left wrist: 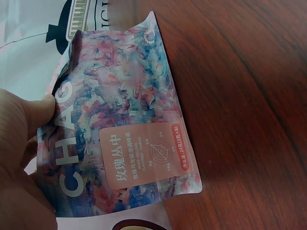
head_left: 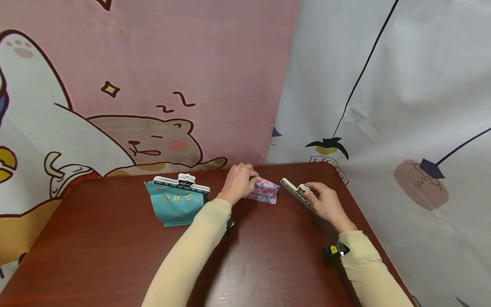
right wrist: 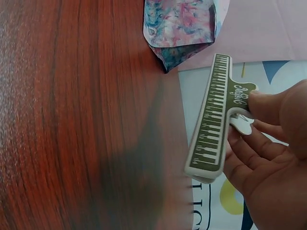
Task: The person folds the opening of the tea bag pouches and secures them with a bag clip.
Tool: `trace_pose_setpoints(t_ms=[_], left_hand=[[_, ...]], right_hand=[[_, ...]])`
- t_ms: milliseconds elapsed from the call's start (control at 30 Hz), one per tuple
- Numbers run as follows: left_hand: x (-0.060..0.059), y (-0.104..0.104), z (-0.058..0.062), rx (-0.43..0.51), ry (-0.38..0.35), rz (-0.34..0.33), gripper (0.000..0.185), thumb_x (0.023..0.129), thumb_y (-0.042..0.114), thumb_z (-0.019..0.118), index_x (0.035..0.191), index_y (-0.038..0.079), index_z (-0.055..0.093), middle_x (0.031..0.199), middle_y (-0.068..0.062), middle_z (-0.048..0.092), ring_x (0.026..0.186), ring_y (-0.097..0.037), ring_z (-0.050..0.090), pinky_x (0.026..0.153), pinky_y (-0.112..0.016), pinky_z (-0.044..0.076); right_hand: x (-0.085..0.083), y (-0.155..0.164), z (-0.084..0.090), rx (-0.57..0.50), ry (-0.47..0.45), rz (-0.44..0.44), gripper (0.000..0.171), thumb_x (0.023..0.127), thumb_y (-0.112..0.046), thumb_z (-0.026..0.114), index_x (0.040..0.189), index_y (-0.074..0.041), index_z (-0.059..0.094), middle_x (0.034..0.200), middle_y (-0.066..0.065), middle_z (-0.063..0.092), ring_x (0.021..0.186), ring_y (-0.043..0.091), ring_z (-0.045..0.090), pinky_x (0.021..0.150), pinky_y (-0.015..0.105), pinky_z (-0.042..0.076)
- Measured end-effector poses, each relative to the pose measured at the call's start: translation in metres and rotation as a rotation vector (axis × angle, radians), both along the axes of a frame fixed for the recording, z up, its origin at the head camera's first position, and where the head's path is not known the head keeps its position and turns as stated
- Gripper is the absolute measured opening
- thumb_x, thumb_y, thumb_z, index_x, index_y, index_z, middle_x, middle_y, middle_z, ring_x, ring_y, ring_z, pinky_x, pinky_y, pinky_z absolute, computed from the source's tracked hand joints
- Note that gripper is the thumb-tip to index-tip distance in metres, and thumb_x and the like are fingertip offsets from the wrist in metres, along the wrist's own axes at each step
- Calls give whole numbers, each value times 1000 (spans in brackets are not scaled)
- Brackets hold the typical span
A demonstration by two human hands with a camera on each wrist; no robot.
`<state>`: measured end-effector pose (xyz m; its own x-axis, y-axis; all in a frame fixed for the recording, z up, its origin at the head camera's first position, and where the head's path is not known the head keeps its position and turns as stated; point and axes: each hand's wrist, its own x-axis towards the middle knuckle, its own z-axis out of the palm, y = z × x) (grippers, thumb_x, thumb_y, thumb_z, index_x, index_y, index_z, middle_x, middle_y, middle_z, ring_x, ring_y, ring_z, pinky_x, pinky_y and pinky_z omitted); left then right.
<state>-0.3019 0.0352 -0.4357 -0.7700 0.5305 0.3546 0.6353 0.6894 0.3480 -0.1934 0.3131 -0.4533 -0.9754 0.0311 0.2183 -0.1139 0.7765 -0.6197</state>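
My left hand (head_left: 239,182) pinches the top edge of a pink and blue tea bag pouch (left wrist: 120,105), which stands on the table near its far edge. In the right hand (head_left: 327,204) is a long green and white bag clip (right wrist: 213,115) with a piano-key print, gripped by its handles between thumb and fingers. The clip is held off the table, to the right of the pouch and apart from it. Whether the clip's long bars are parted cannot be told. Part of the pouch's top is hidden behind the left thumb.
Left of the left hand, a teal pouch (head_left: 174,207) stands with a black and white piano-key clip (head_left: 182,184) across its top. The brown table (head_left: 268,256) ends at a pink and white printed cloth (head_left: 230,76) behind and at the right.
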Motion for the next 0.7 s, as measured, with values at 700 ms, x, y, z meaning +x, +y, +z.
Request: trace_pose_setpoints(t_ms=[700], left_hand=[[-2, 1, -2, -8, 8, 8, 14, 96, 23, 75, 102, 14, 84, 92, 0, 72, 87, -22, 62, 80, -37, 47]], right_hand=[[-8, -8, -3, 17, 12, 71, 29, 100, 0, 63, 129, 4, 66, 115, 21, 67, 92, 31, 61, 81, 48, 50]])
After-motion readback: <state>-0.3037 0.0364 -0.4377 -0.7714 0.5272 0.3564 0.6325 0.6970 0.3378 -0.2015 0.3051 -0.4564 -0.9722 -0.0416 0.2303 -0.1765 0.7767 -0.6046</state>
